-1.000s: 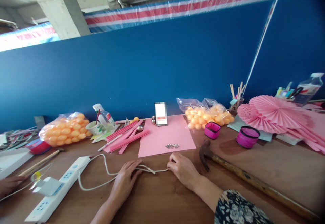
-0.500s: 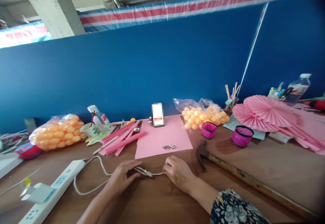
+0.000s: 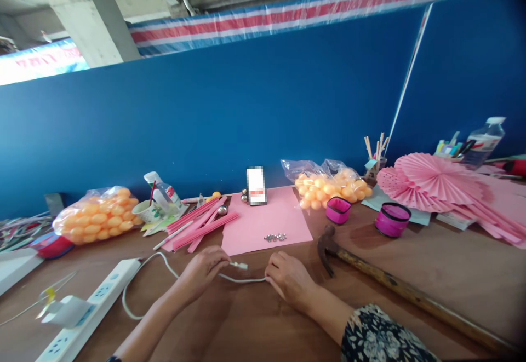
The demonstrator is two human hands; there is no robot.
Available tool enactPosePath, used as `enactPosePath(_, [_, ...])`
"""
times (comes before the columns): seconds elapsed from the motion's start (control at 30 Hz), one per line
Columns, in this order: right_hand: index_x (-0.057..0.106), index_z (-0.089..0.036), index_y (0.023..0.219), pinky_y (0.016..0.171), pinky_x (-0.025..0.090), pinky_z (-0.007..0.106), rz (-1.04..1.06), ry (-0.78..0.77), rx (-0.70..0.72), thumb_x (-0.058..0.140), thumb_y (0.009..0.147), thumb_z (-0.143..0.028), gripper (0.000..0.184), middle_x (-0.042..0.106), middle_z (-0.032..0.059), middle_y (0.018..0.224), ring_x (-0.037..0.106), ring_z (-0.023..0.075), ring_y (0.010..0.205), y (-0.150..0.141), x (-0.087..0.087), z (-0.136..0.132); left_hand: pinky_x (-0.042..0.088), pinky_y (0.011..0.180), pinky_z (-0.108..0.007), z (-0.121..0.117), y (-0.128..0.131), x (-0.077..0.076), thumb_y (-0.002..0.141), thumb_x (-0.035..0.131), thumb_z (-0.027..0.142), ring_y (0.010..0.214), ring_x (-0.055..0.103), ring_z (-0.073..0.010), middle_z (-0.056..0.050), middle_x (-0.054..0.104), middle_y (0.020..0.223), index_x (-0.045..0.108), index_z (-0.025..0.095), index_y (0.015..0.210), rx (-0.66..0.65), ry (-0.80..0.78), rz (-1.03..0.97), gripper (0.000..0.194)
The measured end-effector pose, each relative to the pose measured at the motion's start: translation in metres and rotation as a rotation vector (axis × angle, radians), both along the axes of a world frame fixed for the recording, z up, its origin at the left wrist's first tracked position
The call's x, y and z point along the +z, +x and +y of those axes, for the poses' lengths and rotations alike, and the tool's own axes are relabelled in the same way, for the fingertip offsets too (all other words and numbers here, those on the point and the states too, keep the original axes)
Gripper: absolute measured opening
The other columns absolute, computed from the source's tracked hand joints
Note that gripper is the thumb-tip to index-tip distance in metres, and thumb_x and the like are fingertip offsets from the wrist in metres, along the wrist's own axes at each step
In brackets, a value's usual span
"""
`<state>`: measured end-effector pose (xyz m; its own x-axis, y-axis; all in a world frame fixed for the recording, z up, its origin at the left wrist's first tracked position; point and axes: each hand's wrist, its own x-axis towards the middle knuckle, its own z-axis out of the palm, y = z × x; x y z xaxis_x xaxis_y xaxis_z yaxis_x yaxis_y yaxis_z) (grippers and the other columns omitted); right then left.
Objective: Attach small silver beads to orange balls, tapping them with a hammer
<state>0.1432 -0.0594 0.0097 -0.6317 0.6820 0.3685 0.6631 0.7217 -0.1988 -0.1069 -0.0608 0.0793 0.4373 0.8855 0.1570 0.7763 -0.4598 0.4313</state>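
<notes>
A white charging cable (image 3: 242,281) runs low over the brown table between my hands. My left hand (image 3: 205,269) is closed on the cable near one end, and the pale plug (image 3: 239,265) sticks out to the right past its fingertips. The fingers of my right hand (image 3: 287,274) are curled down around the cable farther along, knuckles up; the rest of the cable there is hidden under the hand. Just beyond my hands lies a pink sheet (image 3: 267,219) with small silver beads (image 3: 275,237) near its front edge.
A claw hammer (image 3: 386,280) lies to the right. At left are a white power strip (image 3: 92,307) and a plugged-in charger (image 3: 68,311). Bags of orange balls (image 3: 98,217), pink folded strips (image 3: 201,228), magenta boxes (image 3: 392,220) and pink paper fans (image 3: 431,181) line the back.
My left hand has shifted slightly up and closed its fingers on the cable end, lifting the plug away from the strand below it. My right hand has stayed nearly still.
</notes>
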Motion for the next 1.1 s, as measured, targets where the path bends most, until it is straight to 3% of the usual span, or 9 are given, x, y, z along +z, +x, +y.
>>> enactPosePath(0.2, [0.057, -0.020, 0.087, 0.072, 0.039, 0.025, 0.104, -0.054, -0.006, 0.050, 0.082, -0.023, 0.009, 0.054, 0.0034, 0.086, 0.048, 0.0159, 0.084, 0.001, 0.000, -0.001, 0.045, 0.069, -0.026, -0.001, 0.010, 0.016, 0.083, 0.041, 0.026, 0.075, 0.056, -0.0156, -0.003, 0.060, 0.079, 0.060, 0.019, 0.082, 0.035, 0.011, -0.022, 0.020])
enactPosePath(0.37, [0.044, -0.020, 0.113, 0.076, 0.040, 0.026, 0.431, -0.196, -0.023, 0.059, 0.075, -0.029, 0.042, 0.054, 0.0037, 0.097, 0.049, 0.0158, 0.087, 0.003, 0.009, -0.003, 0.041, 0.081, -0.034, -0.008, 0.035, 0.009, 0.084, 0.040, 0.019, 0.076, 0.054, -0.0155, -0.003, 0.060, 0.077, 0.059, 0.019, 0.079, -0.088, 0.184, 0.054, 0.020])
enactPosePath(0.43, [0.047, -0.020, 0.109, 0.074, 0.040, 0.025, 0.481, -0.235, 0.010, 0.058, 0.076, -0.028, 0.036, 0.056, 0.0028, 0.094, 0.050, 0.0151, 0.084, 0.004, 0.011, -0.003, 0.036, 0.089, -0.039, -0.011, 0.045, 0.002, 0.083, 0.040, 0.016, 0.075, 0.053, -0.0147, -0.002, 0.060, 0.076, 0.059, 0.020, 0.080, -0.121, 0.239, 0.082, 0.019])
enactPosePath(0.57, [0.055, -0.019, 0.087, 0.069, 0.038, 0.024, 0.480, -0.221, 0.037, 0.050, 0.080, -0.020, 0.008, 0.056, 0.0019, 0.081, 0.050, 0.0139, 0.076, 0.003, 0.008, -0.001, 0.028, 0.096, -0.043, -0.015, 0.058, -0.009, 0.081, 0.041, 0.013, 0.074, 0.052, -0.0135, 0.000, 0.059, 0.074, 0.058, 0.020, 0.079, -0.119, 0.274, 0.104, 0.018])
enactPosePath(0.77, [0.055, -0.019, 0.084, 0.065, 0.036, 0.023, 0.467, -0.171, 0.045, 0.049, 0.081, -0.021, 0.007, 0.055, 0.0022, 0.077, 0.049, 0.0137, 0.073, -0.001, 0.002, 0.000, 0.024, 0.096, -0.046, -0.015, 0.066, -0.013, 0.078, 0.051, 0.024, 0.077, 0.054, -0.0156, 0.000, 0.061, 0.076, 0.060, 0.023, 0.083, -0.007, 0.151, 0.071, 0.011])
enactPosePath(0.93, [0.055, -0.019, 0.085, 0.066, 0.035, 0.023, 0.417, -0.170, 0.055, 0.051, 0.081, -0.023, 0.007, 0.056, 0.0015, 0.079, 0.049, 0.0132, 0.074, 0.000, -0.001, 0.000, 0.023, 0.097, -0.043, -0.013, 0.075, -0.016, 0.078, 0.050, 0.022, 0.071, 0.054, -0.0139, 0.002, 0.061, 0.068, 0.061, 0.022, 0.067, 0.049, 0.035, 0.024, 0.016])
enactPosePath(1.1, [0.055, -0.019, 0.083, 0.063, 0.034, 0.022, 0.369, -0.192, 0.024, 0.058, 0.077, -0.025, 0.008, 0.055, -0.0004, 0.075, 0.048, 0.0123, 0.070, -0.001, 0.002, 0.000, 0.021, 0.098, -0.042, -0.013, 0.077, -0.014, 0.077, 0.050, 0.021, 0.072, 0.055, -0.0136, 0.003, 0.062, 0.070, 0.061, 0.022, 0.070, 0.085, 0.027, -0.010, 0.013])
